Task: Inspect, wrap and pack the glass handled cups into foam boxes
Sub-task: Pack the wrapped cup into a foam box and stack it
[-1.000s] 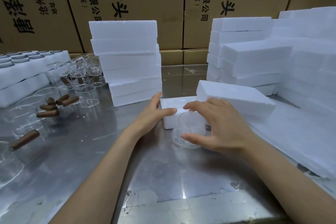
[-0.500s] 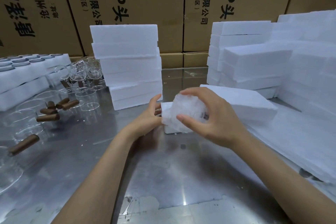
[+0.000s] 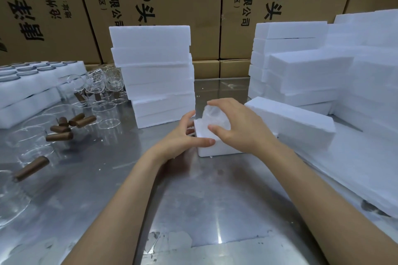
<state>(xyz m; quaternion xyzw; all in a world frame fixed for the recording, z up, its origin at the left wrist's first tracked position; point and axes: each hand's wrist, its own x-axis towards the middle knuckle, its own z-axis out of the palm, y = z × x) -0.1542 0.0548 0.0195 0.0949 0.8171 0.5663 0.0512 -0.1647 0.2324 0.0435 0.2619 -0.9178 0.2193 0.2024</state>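
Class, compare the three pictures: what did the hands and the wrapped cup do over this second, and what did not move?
The right hand lifted the wrapped cup off the table and now lowers it into the open foam box. The left hand slid from the box's far corner to its near edge. The foam stacks and bare cups stayed put.

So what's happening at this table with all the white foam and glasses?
A person is packing glass cups. The right hand grips a wrapped cup and is setting it into a small open foam box, which the left hand steadies with its thumb on the front corner. More unwrapped cups with brown handles wait on the left of the metal table.
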